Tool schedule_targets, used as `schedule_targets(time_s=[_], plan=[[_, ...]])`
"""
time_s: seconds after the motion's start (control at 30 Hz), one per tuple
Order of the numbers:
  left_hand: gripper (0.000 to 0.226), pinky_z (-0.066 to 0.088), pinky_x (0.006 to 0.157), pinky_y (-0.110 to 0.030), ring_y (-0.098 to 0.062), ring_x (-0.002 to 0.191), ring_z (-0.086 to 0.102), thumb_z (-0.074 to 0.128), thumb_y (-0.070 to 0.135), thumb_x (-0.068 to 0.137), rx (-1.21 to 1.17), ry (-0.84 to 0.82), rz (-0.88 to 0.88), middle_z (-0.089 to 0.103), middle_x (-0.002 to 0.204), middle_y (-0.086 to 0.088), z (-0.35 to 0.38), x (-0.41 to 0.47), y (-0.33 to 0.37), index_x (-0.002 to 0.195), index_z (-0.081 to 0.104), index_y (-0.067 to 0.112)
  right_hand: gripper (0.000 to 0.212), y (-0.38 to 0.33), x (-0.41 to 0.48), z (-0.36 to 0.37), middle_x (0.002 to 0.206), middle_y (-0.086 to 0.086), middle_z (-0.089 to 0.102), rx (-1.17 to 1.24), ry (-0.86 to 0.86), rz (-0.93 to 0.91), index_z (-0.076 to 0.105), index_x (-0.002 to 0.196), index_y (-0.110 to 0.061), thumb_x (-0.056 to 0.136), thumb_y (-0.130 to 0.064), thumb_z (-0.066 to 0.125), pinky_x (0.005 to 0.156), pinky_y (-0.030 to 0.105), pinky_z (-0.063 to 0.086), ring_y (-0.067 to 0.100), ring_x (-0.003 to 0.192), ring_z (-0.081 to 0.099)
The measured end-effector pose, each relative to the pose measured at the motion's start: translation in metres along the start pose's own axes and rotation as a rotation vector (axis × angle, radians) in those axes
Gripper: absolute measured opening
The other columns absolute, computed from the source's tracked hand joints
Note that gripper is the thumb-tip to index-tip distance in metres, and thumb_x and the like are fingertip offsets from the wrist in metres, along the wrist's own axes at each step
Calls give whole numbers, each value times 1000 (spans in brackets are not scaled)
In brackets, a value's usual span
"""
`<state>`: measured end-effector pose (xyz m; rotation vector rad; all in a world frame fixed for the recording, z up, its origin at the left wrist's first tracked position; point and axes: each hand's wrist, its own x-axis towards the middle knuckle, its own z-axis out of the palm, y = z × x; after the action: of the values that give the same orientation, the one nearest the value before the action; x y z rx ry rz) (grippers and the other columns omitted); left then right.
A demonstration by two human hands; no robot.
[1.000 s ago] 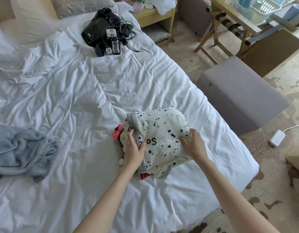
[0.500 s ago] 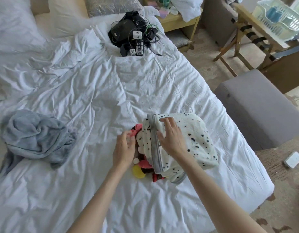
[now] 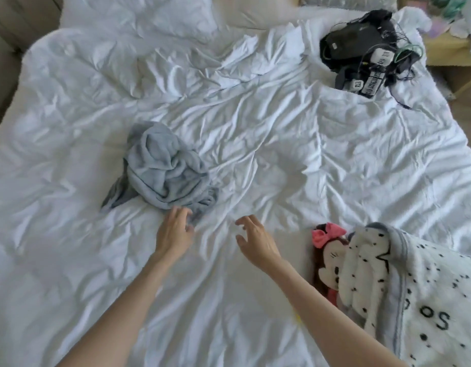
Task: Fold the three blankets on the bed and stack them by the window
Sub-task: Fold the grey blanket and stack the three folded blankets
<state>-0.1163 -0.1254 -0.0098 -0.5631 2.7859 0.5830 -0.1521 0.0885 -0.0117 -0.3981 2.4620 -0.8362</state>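
Observation:
A crumpled grey-blue blanket point(image 3: 164, 168) lies in a heap in the middle of the white bed point(image 3: 255, 141). My left hand point(image 3: 174, 229) reaches its near edge, fingers loosely spread, fingertips touching the fabric. My right hand point(image 3: 257, 239) hovers over the bare sheet to the right of it, fingers spread and empty. At the lower right lies a folded white blanket with black spots point(image 3: 414, 287), on top of a folded cartoon-mouse blanket with a pink bow point(image 3: 328, 250).
A black bag with cables and small tagged boxes point(image 3: 366, 51) sits on the bed's far right corner. White pillows point(image 3: 160, 19) lie at the head. A wooden bedside table point(image 3: 451, 49) stands beyond the right edge.
Both hands have let go of the spotted blanket and moved left to the grey-blue blanket. The view has swung left, so the folded stack now sits at the lower right.

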Motion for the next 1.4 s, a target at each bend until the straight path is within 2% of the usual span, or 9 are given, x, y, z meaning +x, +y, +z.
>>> schedule_targets(time_s=[0.17, 0.4, 0.5, 0.73, 0.87, 1.07, 1.17, 1.23, 1.4], plan=[[54, 41, 99, -40, -30, 129, 41, 65, 11, 86, 105, 116, 75, 43, 141, -8, 7, 45, -50, 137, 47, 13, 31, -13, 71, 54, 124, -2, 53, 50, -57, 14, 55, 123, -18, 92, -20, 57, 86, 38, 51, 18, 106, 60], [37, 32, 99, -37, -27, 118, 46, 63, 35, 90, 321, 106, 60, 56, 120, -4, 30, 89, -87, 122, 54, 18, 52, -37, 143, 92, 107, 7, 60, 1001, -34, 558, 42, 125, -4, 84, -17, 72, 82, 37, 57, 22, 95, 63], [22, 32, 98, -36, -27, 114, 49, 54, 30, 94, 380, 81, 80, 60, 114, -5, 33, 93, -91, 111, 57, 16, 53, -45, 157, 101, 114, 18, 63, 1103, 12, 613, 48, 121, 2, 79, -9, 77, 93, 48, 54, 32, 106, 64], [19, 24, 60, -33, -28, 65, 50, 52, 7, 86, 16, 204, 257, 38, 65, 5, -5, 80, -66, 76, 37, 13, 14, -41, 143, 47, 81, 8, 57, 1031, 275, 504, 61, 94, 1, 83, -8, 60, 63, 27, 44, 17, 76, 53], [13, 29, 52, -36, -21, 53, 42, 44, 17, 97, -228, 210, 286, 43, 58, 4, -37, 73, -34, 86, 36, 19, 10, -26, 118, 5, 77, 5, 53, 699, 362, 433, 56, 87, -1, 79, -6, 59, 64, 32, 43, 22, 78, 52], [15, 35, 56, -34, -9, 53, 38, 47, 22, 100, -491, -53, 447, 41, 58, 7, -90, 48, 23, 85, 48, 22, 71, -68, 82, -42, 132, -6, 49, 183, 72, -219, 51, 132, -20, 68, -16, 82, 102, 26, 32, 9, 120, 37], [18, 33, 58, -27, -11, 55, 38, 51, 34, 97, -605, -122, 451, 43, 60, 7, -131, 30, 41, 84, 53, 22, 18, -101, 58, -70, 77, -19, 63, 306, 8, -246, 68, 81, -29, 77, -14, 76, 73, 22, 43, -6, 74, 53], [32, 33, 62, -32, -19, 61, 40, 59, 55, 86, -621, -155, 446, 46, 67, 0, -164, 15, 48, 81, 55, 24, 31, -116, 41, -92, 51, -15, 50, 386, 35, -213, 55, 59, -25, 79, -3, 65, 55, 20, 37, -4, 50, 43], [40, 44, 69, -34, -12, 76, 58, 76, 66, 65, -323, -99, 437, 62, 88, 11, -240, -35, 54, 88, 53, 41, 22, -160, -10, -165, 57, 0, 45, 396, 135, -252, 53, 61, -4, 81, -1, 62, 50, 16, 32, -1, 51, 39]])
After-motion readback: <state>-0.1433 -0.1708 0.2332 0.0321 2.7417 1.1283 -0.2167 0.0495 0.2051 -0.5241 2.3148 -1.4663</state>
